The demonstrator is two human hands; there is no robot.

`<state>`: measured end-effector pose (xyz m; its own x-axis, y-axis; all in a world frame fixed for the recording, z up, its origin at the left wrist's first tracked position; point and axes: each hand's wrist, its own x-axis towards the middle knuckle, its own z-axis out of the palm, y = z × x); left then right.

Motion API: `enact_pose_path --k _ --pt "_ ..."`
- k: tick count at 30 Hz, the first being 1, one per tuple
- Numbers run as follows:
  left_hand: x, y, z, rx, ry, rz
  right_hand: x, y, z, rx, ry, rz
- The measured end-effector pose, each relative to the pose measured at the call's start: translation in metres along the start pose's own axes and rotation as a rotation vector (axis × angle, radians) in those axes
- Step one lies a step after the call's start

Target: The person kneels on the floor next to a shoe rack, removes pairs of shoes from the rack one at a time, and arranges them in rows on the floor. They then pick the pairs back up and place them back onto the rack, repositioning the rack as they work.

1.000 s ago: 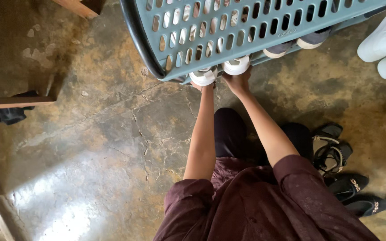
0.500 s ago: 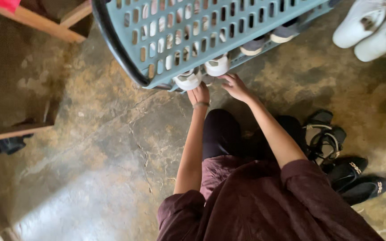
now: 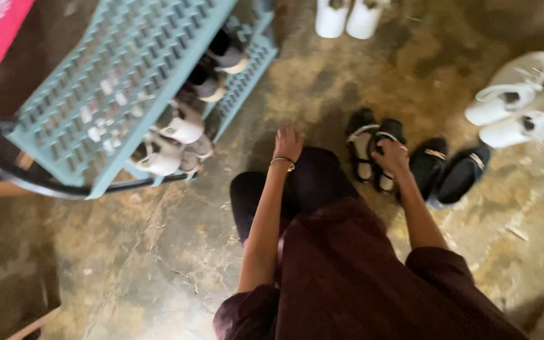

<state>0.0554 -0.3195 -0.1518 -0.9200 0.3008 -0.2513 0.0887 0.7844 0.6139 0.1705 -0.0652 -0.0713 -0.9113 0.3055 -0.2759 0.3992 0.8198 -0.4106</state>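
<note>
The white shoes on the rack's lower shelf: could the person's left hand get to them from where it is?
Probably yes. The left hand hangs empty above the knee, and only bare concrete floor lies between it and the white shoes, whose toes poke out of the teal rack's open side.

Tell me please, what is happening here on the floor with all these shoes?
A person crouches on a concrete floor among shoes. The right hand rests on a pair of black strappy sandals, seeming to grip them. The left hand hovers empty over the knee. A teal plastic shoe rack at the left holds light-coloured shoes. Black flats and white shoes lie to the right.
</note>
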Motion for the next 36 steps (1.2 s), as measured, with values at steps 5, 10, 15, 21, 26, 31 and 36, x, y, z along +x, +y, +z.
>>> enact_pose_path --k 5,10,15,21,26,31,36 --pt "0.002 0.080 0.094 -0.318 -0.370 -0.212 -0.038 0.039 0.017 -0.091 0.015 0.298" --pt "-0.012 0.118 0.154 -0.514 -0.658 -0.534 -0.062 0.068 0.034 0.017 0.629 0.237" --pt "-0.017 0.129 0.180 -0.476 -0.677 -0.678 -0.081 0.087 0.046 0.231 0.341 0.331" --pt "-0.012 0.134 0.195 -0.399 -0.604 -0.775 -0.055 0.085 0.051 0.074 0.161 0.272" --pt "-0.004 0.132 0.193 -0.433 -0.528 -0.795 -0.042 0.087 0.048 0.068 -0.115 0.383" --pt "0.003 0.135 0.184 -0.433 -0.446 -0.820 -0.051 0.075 0.050 0.020 0.132 0.349" --pt "0.020 0.128 0.159 -0.471 -0.428 -0.695 -0.050 0.064 0.051 0.226 0.265 0.366"
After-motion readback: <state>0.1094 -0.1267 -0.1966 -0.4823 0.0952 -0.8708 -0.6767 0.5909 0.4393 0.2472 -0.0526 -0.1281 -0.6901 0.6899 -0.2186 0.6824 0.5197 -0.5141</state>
